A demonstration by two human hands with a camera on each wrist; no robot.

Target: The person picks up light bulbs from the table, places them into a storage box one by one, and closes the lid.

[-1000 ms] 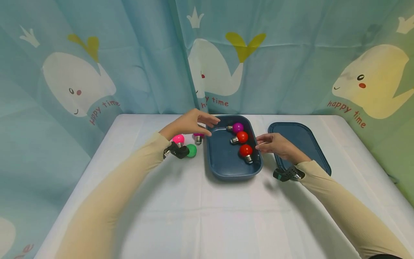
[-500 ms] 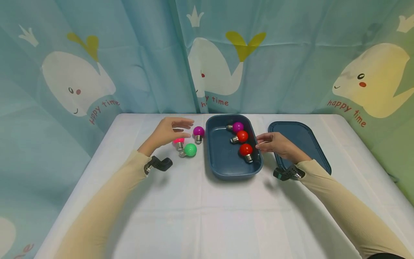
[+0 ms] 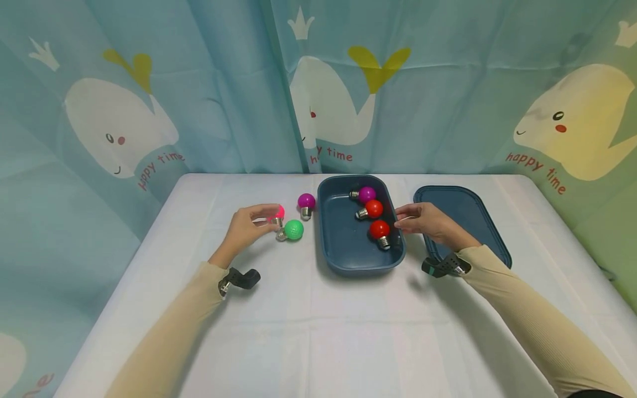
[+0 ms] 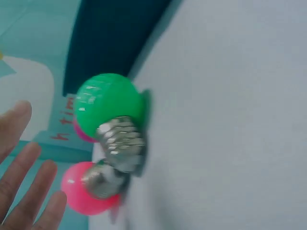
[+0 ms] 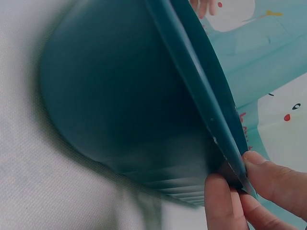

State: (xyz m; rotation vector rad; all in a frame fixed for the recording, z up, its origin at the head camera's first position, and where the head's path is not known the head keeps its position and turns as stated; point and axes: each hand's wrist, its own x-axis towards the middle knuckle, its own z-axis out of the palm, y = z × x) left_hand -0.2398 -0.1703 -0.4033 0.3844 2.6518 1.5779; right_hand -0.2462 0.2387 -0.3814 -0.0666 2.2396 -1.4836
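My left hand is at the small group of light bulbs left of the box, its fingers extended and parted from the thumb. Its fingertips overlap the pink light bulb in the head view. Beside that one lies the green light bulb, their metal screw bases close together. A purple light bulb is just behind, near the box wall. With thumb and fingers, my right hand pinches the right rim of the dark blue plastic box.
Inside the box are a second purple bulb, a red bulb and another red bulb. A dark blue lid lies to the right, partly under my right forearm. Behind the white table hangs a whale-print curtain.
My left hand has moved from over the box's left rim leftward and down to the pink bulb, uncovering the purple and green bulbs. The right hand stays on the box rim.
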